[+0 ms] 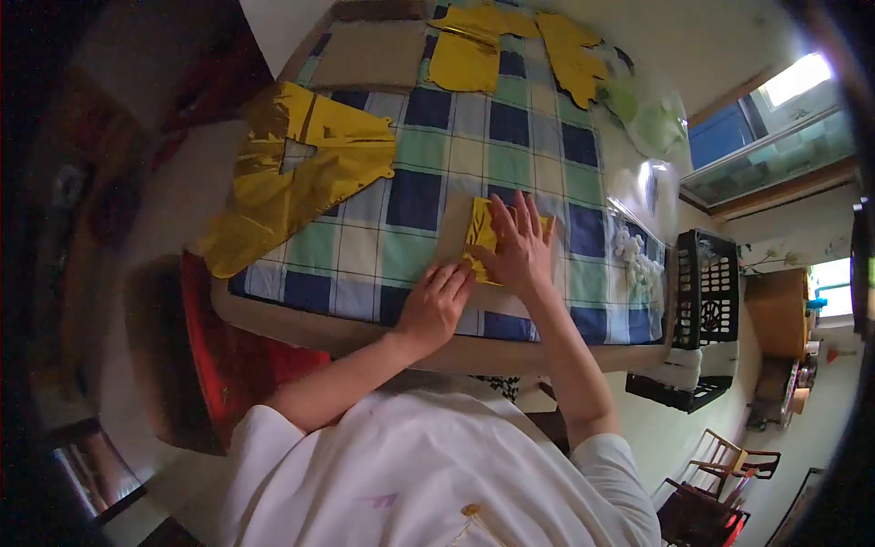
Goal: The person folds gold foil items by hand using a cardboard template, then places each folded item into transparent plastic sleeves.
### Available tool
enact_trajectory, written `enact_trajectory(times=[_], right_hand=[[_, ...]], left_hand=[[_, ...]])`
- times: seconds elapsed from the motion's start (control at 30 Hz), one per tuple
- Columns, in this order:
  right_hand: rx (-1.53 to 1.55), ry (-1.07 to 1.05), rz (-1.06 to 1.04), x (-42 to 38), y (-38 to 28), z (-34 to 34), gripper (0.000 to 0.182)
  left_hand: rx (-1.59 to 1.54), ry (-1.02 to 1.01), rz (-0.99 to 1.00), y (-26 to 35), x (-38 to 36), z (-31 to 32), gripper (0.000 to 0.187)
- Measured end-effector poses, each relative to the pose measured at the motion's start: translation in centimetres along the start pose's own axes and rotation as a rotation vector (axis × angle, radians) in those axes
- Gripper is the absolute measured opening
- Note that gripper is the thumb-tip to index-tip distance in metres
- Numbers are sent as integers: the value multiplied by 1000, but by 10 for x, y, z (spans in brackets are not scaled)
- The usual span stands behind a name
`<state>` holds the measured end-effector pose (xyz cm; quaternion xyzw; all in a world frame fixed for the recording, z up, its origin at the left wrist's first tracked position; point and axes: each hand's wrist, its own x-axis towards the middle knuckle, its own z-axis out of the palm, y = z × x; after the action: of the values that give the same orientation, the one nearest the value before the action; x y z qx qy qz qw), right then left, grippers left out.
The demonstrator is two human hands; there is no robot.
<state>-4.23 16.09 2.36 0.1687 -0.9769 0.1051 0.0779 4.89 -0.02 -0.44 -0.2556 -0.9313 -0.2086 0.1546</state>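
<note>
A small square of gold foil paper (480, 235) lies on a brown cardboard sheet (456, 223) near the front edge of the checked table. My right hand (519, 246) lies flat on the foil, fingers spread, pressing it down. My left hand (436, 303) rests at the foil's near corner on the cardboard edge, fingers curled down, touching the paper.
A large crumpled gold foil sheet (292, 169) hangs over the table's left side. More gold pieces (465, 55) and a cardboard sheet (369, 55) lie at the far end. A clear plastic bag (652, 123) sits at the right edge. A black crate (706, 292) stands right of the table.
</note>
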Motion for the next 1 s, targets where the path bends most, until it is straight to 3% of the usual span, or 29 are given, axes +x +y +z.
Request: enact_trajectory(times=[0.67,0.87,1.0], right_hand=[[117,-5,-65,83,29,22,87],[-25,78,-5,81,37,35,62],[25,141,9,30,29,4,47]], left_hand=[[-4,-47,-10,1,-2,-3,39],[-1,-7,8,1,-5,0,40],[-20,-9,-7,1,-5,4,41]])
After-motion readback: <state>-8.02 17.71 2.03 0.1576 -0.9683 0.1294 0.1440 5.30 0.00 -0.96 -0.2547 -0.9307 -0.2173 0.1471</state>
